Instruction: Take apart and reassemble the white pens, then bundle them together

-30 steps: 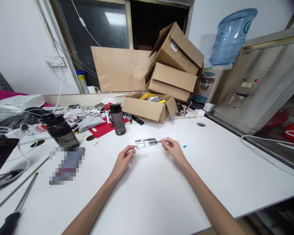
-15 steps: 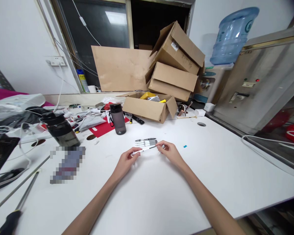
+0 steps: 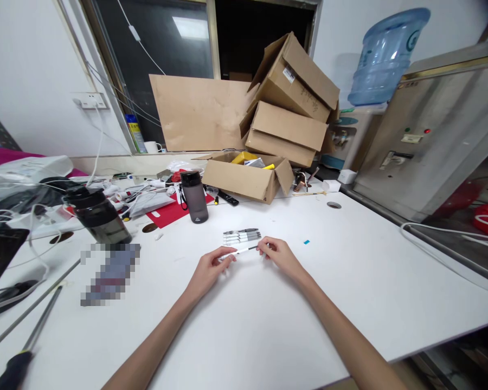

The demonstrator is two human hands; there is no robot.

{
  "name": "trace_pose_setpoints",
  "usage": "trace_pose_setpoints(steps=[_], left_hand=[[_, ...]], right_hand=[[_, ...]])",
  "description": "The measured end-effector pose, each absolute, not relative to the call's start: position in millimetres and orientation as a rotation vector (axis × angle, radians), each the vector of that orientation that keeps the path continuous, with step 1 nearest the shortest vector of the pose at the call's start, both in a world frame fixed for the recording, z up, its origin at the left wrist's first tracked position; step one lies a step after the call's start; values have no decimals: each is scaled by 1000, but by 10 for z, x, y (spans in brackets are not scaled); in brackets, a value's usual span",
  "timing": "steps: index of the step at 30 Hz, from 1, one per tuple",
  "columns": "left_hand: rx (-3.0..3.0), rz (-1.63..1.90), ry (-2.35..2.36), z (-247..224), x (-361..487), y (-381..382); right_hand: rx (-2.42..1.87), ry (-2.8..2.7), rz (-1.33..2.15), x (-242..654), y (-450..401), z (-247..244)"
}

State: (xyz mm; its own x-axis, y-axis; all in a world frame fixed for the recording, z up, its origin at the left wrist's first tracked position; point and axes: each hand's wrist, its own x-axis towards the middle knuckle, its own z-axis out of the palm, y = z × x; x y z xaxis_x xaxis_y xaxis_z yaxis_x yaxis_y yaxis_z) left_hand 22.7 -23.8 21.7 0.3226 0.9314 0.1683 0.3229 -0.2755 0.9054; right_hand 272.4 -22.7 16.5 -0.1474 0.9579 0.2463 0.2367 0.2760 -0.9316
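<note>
A: Take the pen (image 3: 241, 251) as the middle of our clock face. What is the left hand (image 3: 210, 269) doing?

B: It's at eight, fingers and thumb pinched around the white barrel.

A: And the right hand (image 3: 282, 257)?

B: Just past three, gripping the dark, thin end between its fingertips. A bit of something pale shows under those fingers, too small to make out.

A: So the pen lies across the gap between both hands?

B: Yes, nearly level, its dark end slightly higher in view.

A: What's near it?

B: Right at twelve, a small row of pens (image 3: 241, 236) lies side by side on the white tabletop (image 3: 244, 325). Just above three there's a blue scrap (image 3: 306, 242).

A: Farther out?

B: An open carton (image 3: 236, 177) at twelve, a grey bottle (image 3: 194, 199) standing between ten and eleven, a darker bottle (image 3: 100, 216) between nine and ten, and a screwdriver (image 3: 36, 330) between eight and nine.
</note>
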Motion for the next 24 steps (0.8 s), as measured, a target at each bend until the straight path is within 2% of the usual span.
trace_pose_setpoints(steps=[15, 20, 24], left_hand=[[1778, 939, 1147, 224, 222, -236], [1758, 974, 1139, 227, 190, -211], [1740, 1010, 1150, 229, 153, -181]], right_hand=[[-1138, -1645, 954, 2725, -248, 196], [-1099, -1458, 1068, 2772, -167, 168], [-1048, -1285, 1025, 2855, -107, 186]])
